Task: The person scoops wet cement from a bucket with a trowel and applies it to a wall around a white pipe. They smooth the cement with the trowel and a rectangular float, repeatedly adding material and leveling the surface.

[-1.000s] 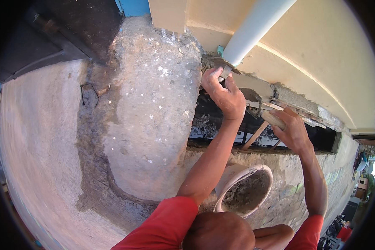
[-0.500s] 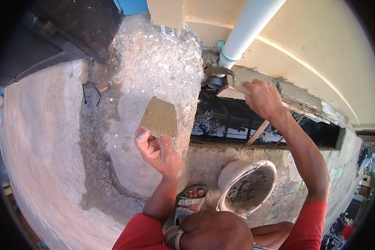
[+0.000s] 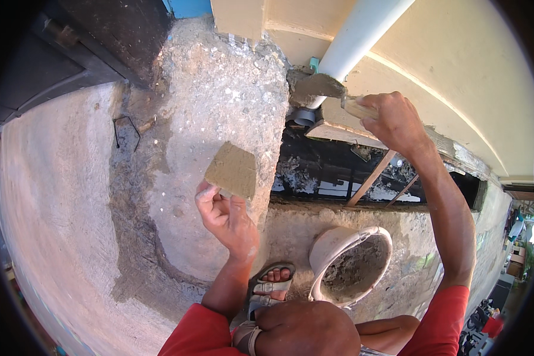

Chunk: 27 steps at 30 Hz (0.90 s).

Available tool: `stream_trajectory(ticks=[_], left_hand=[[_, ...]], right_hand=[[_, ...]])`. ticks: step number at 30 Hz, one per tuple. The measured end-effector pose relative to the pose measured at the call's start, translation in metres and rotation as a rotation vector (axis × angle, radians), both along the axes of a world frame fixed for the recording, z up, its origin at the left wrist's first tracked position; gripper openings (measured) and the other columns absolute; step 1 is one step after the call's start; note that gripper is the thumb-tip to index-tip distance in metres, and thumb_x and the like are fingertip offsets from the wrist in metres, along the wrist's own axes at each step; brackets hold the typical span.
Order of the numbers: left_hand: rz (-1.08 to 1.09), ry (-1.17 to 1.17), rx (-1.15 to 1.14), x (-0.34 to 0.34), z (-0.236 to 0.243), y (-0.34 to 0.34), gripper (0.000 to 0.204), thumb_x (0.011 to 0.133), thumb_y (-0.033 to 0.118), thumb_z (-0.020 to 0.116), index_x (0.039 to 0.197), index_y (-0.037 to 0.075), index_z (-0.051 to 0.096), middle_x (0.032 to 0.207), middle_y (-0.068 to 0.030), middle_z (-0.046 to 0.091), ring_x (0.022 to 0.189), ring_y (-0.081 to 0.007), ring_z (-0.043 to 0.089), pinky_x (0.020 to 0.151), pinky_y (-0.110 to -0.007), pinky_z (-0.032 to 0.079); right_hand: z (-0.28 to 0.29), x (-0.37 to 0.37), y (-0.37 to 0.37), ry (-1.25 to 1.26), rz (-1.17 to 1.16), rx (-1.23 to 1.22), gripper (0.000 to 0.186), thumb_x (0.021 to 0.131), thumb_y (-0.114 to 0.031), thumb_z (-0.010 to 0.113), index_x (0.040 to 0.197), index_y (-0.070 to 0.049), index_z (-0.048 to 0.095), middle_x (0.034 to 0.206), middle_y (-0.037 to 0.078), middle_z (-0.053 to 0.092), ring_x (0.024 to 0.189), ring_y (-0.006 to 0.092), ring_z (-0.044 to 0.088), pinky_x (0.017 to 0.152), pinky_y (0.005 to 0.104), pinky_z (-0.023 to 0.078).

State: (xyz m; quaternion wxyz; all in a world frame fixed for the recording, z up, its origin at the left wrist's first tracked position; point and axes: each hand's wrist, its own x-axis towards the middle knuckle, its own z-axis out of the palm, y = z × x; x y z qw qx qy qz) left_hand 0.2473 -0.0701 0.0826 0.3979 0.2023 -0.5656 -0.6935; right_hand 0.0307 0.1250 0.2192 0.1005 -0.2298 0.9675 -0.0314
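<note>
My left hand [image 3: 230, 224] grips the lower edge of a small trapezoid plate [image 3: 232, 171], its face coated in wet grey-brown mortar. It is held above the rough concrete. My right hand [image 3: 399, 123] is closed round the wooden handle of a trowel [image 3: 318, 87]. The trowel's mortar-smeared blade points left, in front of the lower end of a white pipe [image 3: 368, 38]. Whether the blade touches the pipe or the wall behind it I cannot tell. Just below the blade shows a short grey pipe end [image 3: 305, 117].
Near my knee stands a whitish bucket [image 3: 323, 256] with mortar inside. A dark rectangular pit [image 3: 314, 157], crossed by wooden sticks [image 3: 371, 179], runs along the cream wall [image 3: 457, 77]. A bent metal rod [image 3: 126, 132] lies on the concrete at left. My sandalled foot [image 3: 274, 286] is beside the bucket.
My right hand has risen and moved slightly right. The trowel blade has turned from nearly edge-on to show its broad face across the pipe. My left hand with the plate has shifted slightly right.
</note>
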Motion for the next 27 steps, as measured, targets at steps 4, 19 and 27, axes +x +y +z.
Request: stream_trajectory(ticks=[4,19,27], left_hand=[[0.000,-0.012,0.042,-0.001,-0.001,-0.001,0.033,0.091,0.004,0.067,0.116,0.003,0.045,0.115,-0.0089,0.055,0.108,-0.0139,0.052,0.094,-0.030,0.041],[-0.019,-0.024,0.041,0.002,0.003,-0.002,0.029,0.090,0.000,0.066,0.112,0.004,0.047,0.110,-0.0048,0.055,0.103,-0.0109,0.050,0.091,-0.027,0.041],[-0.056,0.012,0.081,0.003,0.002,-0.001,0.029,0.091,-0.001,0.066,0.113,0.004,0.048,0.113,-0.0046,0.055,0.101,-0.0097,0.049,0.090,-0.026,0.040]], right_hand=[[0.005,0.002,0.000,0.018,0.011,0.055,0.036,0.075,-0.009,0.073,0.111,-0.003,0.072,0.103,0.020,0.071,0.092,0.0345,0.069,0.091,0.0416,0.052],[0.010,0.003,-0.025,0.042,0.083,0.100,0.036,0.074,-0.006,0.072,0.110,-0.002,0.072,0.094,0.021,0.071,0.086,0.0349,0.069,0.087,0.0420,0.053],[0.014,0.006,-0.008,0.066,0.030,0.036,0.037,0.077,-0.007,0.072,0.113,-0.003,0.071,0.099,0.020,0.071,0.088,0.0338,0.069,0.086,0.0406,0.053]])
